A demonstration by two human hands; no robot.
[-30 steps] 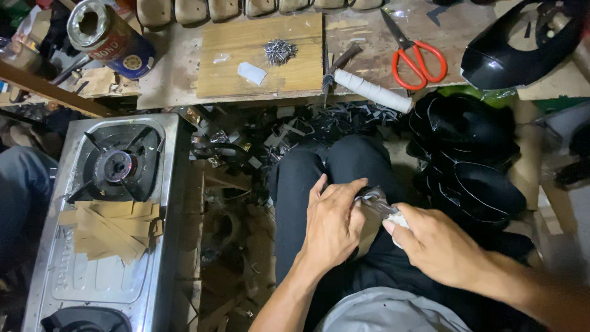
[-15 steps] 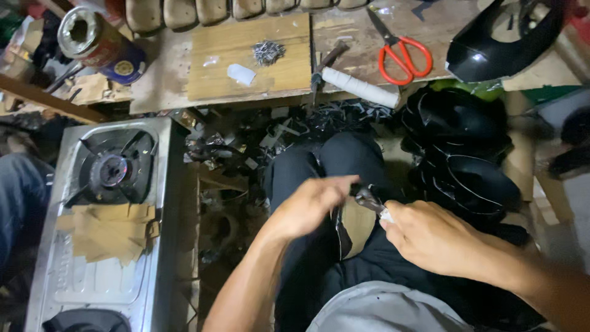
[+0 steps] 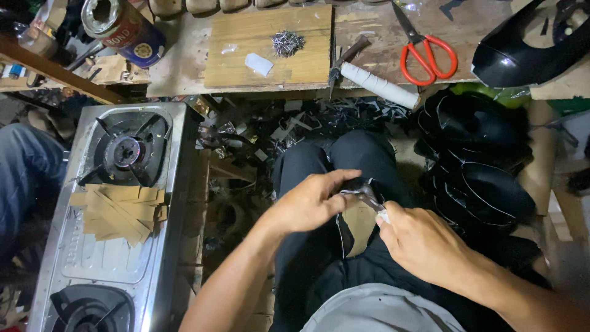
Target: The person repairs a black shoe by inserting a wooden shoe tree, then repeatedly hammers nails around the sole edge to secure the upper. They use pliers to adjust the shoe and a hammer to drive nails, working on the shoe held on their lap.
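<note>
Reaching in from the lower left, left hand (image 3: 310,203) bent at the wrist, knuckles up, fingers curled down over the top edge of a dark shoe piece (image 3: 355,221) with a tan inner face, grip clenched on it. Coming from the lower right, right hand (image 3: 424,243) angled toward the left one, thumb and forefinger pinched tight around a small metal tool (image 3: 370,198) pressed against that same piece; tool's exact kind too small to tell. Both hands nearly touching, held low over the lap, above dark trousers (image 3: 307,166), shoe piece resting between the thighs.

Beyond the knees, black scraps (image 3: 319,123) littering the floor. On the wooden tabletop (image 3: 184,74) further out: small pile of nails (image 3: 287,43), white-handled knife (image 3: 369,80), red scissors (image 3: 427,55), round tin (image 3: 123,31). Off to the left, steel gas stove (image 3: 117,203) with tan strips (image 3: 120,212) lying across its middle. To the right, stack of black shoe uppers (image 3: 485,160), well apart from both hands.
</note>
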